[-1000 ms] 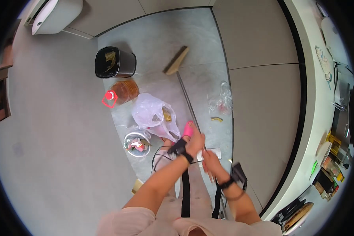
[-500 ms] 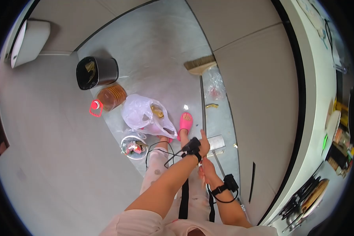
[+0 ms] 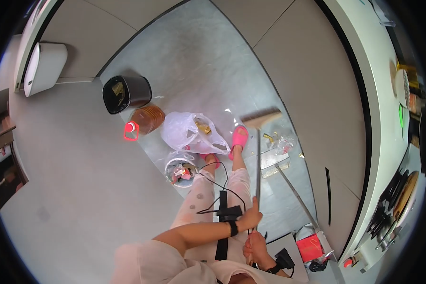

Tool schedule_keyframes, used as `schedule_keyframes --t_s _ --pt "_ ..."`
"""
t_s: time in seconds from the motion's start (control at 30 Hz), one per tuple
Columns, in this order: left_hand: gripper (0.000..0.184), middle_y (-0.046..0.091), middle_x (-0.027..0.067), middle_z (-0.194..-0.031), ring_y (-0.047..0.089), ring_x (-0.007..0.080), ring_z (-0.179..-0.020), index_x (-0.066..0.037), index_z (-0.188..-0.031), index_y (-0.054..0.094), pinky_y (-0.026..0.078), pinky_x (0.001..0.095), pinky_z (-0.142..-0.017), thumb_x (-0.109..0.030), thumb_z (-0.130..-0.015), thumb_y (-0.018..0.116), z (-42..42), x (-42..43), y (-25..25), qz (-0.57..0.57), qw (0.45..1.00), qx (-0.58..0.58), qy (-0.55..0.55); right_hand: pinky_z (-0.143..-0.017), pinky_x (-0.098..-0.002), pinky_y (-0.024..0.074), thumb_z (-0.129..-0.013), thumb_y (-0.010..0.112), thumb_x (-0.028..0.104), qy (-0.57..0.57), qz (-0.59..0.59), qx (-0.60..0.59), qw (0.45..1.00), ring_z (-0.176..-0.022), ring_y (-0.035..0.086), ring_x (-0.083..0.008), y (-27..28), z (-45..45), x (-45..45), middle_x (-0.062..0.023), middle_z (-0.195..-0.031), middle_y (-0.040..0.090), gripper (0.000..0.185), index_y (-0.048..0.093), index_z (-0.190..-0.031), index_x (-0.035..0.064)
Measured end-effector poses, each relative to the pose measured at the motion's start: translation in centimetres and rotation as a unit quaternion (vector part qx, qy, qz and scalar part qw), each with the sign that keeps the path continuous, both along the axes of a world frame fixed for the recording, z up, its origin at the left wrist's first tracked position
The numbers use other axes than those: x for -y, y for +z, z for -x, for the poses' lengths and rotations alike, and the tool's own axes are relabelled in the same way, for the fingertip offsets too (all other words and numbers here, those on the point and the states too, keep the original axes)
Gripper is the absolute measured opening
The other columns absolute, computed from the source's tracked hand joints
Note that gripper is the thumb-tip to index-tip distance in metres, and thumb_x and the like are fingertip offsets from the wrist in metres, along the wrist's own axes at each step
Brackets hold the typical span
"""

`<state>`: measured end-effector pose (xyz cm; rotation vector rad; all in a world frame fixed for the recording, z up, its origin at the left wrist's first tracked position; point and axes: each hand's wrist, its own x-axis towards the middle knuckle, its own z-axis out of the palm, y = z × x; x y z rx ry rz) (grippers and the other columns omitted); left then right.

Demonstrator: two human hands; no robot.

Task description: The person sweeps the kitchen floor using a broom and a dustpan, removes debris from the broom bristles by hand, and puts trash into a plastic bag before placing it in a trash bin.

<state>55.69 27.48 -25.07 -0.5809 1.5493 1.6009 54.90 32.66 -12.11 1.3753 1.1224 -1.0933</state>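
A long-handled broom (image 3: 258, 170) slopes away from my body, its head resting on the floor beyond my right foot and slightly blurred. My left hand (image 3: 251, 219) is wrapped round the handle, index finger stretched along it. Lower on the same handle, nearer my body, my right hand (image 3: 256, 245) is closed. Just right of the broom lies a dustpan (image 3: 270, 165) with a long handle. Crumpled clear plastic (image 3: 284, 145) and a small yellowish scrap (image 3: 268, 137) are on the floor at the dustpan's far edge.
Left of my feet stand a white plastic bag (image 3: 180, 132), a small bin filled with rubbish (image 3: 182, 174), a large oil bottle with red cap (image 3: 149, 118) and a black bin (image 3: 137, 91). Cabinets (image 3: 312, 85) line the right side, below a counter.
The broom head has come closer to my body, and the clear plastic and yellowish scrap now lie by the dustpan. Both hands have drawn back toward my body. The view has shifted.
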Motion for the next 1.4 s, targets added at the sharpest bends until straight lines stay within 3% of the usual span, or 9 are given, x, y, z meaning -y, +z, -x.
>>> schedule_keyframes --t_s 0.33,0.37,0.53,0.8,0.9,1.0,1.07,1.13,1.4 --pt "0.041 0.053 0.0218 -0.071 0.053 0.0353 -0.059 0.004 -0.105 0.024 0.04 0.0437 -0.051 -0.007 -0.073 0.047 3.1 12.9 -14.8 0.273 0.956 0.054 0.093 -0.029 -0.0248 0.0302 -0.085 0.035 0.034 0.214 0.169 -0.132 0.953 -0.034 0.035 -0.0103 -15.8 3.3 8.3 -0.0008 -0.047 0.035 0.026 0.039 -0.076 0.0094" --pt "0.062 0.054 0.0219 -0.073 0.056 0.0319 -0.06 0.006 -0.121 0.004 0.043 0.0405 -0.055 -0.01 -0.074 0.042 2.0 10.4 -13.9 0.324 0.944 -0.033 0.055 -0.03 -0.0243 0.0298 -0.085 0.036 0.033 0.198 0.156 -0.132 0.959 -0.034 0.033 -0.01 -15.7 1.9 6.2 -0.0003 -0.048 0.034 0.027 0.04 -0.076 0.0086" --pt "0.066 0.052 0.0303 -0.077 0.053 0.0414 -0.074 0.009 -0.12 0.002 0.042 0.0434 -0.067 -0.009 -0.072 0.042 -2.5 -3.2 -8.9 0.09 0.993 0.072 0.033 -0.029 -0.0254 0.029 -0.084 0.034 0.031 0.15 0.024 -0.017 0.988 -0.033 0.032 -0.0115 -8.4 -2.0 -3.4 -0.0026 -0.049 0.035 0.025 0.039 -0.079 0.0079" --pt "0.075 0.053 0.0177 -0.064 0.055 0.0227 -0.047 0.003 -0.124 -0.002 0.045 0.0312 -0.037 -0.034 -0.078 0.046 1.0 -3.0 -0.5 -0.184 0.977 0.084 0.07 -0.029 -0.0265 0.0309 -0.083 0.038 0.023 0.18 0.004 -0.077 0.981 -0.033 0.034 -0.0116 -1.1 0.0 -8.6 -0.0048 -0.05 0.038 0.02 0.039 -0.079 0.0037" --pt "0.044 0.053 0.0135 -0.066 0.056 0.0247 -0.06 -0.005 -0.106 0.03 0.045 0.035 -0.051 -0.026 -0.073 0.05 -1.5 0.0 -9.6 -0.074 0.996 0.034 0.04 -0.031 -0.0254 0.0336 -0.081 0.041 0.019 0.211 0.006 -0.168 0.963 -0.035 0.038 -0.0114 -2.3 0.1 -10.3 -0.0052 -0.052 0.041 0.016 0.041 -0.08 0.003" --pt "0.018 0.055 0.0124 -0.066 0.055 0.0289 -0.064 -0.004 -0.076 0.056 0.045 0.0374 -0.059 -0.018 -0.07 0.048 -4.0 7.5 -18.9 0.411 0.819 -0.264 -0.301 -0.033 -0.0256 0.0373 -0.078 0.045 0.015 0.313 -0.045 -0.204 0.926 -0.039 0.041 -0.0122 -6.1 0.6 -12.9 -0.0048 -0.053 0.041 0.013 0.04 -0.082 0.004" --pt "0.018 0.056 0.0181 -0.079 0.056 0.0325 -0.074 -0.004 -0.078 0.056 0.046 0.0366 -0.062 -0.018 -0.067 0.052 -2.7 13.0 -19.8 0.424 0.902 -0.022 0.076 -0.033 -0.0258 0.0381 -0.074 0.047 0.008 0.299 -0.052 -0.199 0.932 -0.041 0.043 -0.013 -7.1 1.8 -13.2 -0.0053 -0.054 0.042 0.011 0.039 -0.08 0.0031" --pt "0.024 0.054 0.0213 -0.092 0.054 0.0352 -0.081 -0.004 -0.084 0.057 0.044 0.0392 -0.069 -0.018 -0.064 0.055 -2.2 16.5 -20.3 0.516 0.848 0.015 0.121 -0.033 -0.026 0.0377 -0.071 0.048 0.005 0.167 0.046 -0.081 0.982 -0.04 0.042 -0.0138 -8.8 2.8 -13.7 -0.0055 -0.054 0.041 0.013 0.039 -0.081 0.0038" --pt "0.04 0.016 0.0153 -0.133 0.006 0.0362 -0.122 -0.009 -0.111 0.049 0.017 0.0378 -0.098 -0.019 -0.073 0.042 1.1 24.6 -21.7 0.466 0.867 0.04 -0.176 -0.034 -0.0284 0.0342 -0.074 0.047 0.006 0.138 0.027 -0.034 0.989 -0.04 0.042 -0.0159 -11.6 0.1 -8.8 -0.0072 -0.058 0.044 0.028 0.036 -0.1 0.0087"
